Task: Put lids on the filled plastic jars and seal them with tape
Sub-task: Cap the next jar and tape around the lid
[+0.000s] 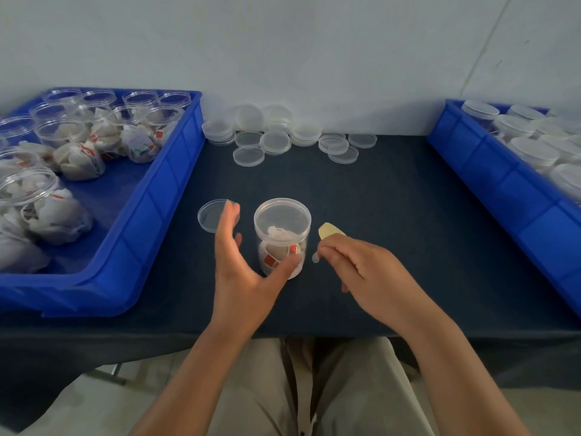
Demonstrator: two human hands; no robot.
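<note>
1. The dark table (393, 215) lies bare between the jar (282, 234) and the right bin (503, 190); a hand can pass there.
2. The raised wall of the left bin (163, 196) closes the left side, and the right bin's wall closes the right.
3. Loose lids (276, 141) crowd the back edge, with bare cloth between them and the jar.
4. A single lid (212, 215) and the spread left hand (242, 265) block the jar's left side.
5. The right hand (361, 269), pinching a piece of tape (327, 229), sits just right of the jar.
6. The space above the jar's top is free.
</note>
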